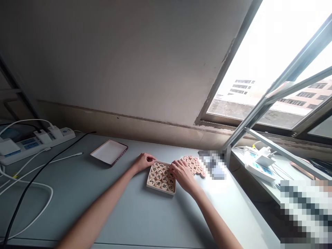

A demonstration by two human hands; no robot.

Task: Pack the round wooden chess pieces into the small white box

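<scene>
A shallow square box [161, 191] lies on the table, filled with rows of round wooden Chinese chess pieces [159, 183] bearing black characters. My left hand [143, 162] is at the box's far left corner, thumb and fingers curled closed on its edge. Over the right side of the box, my right hand [183, 175] has its fingers bent together, fingertips on a piece near the far right corner. That hand hides part of the right column. Just beyond it, a cluster of red-marked Chinese chess pieces [195, 165] lies flat on the table.
An upturned box lid [110, 152] with a pale inside lies to the left on the grey table [124, 221]. Power strips [33, 143] and loose cables [49, 193] occupy the far left. A metal frame post [249, 119] rises at the right by the window.
</scene>
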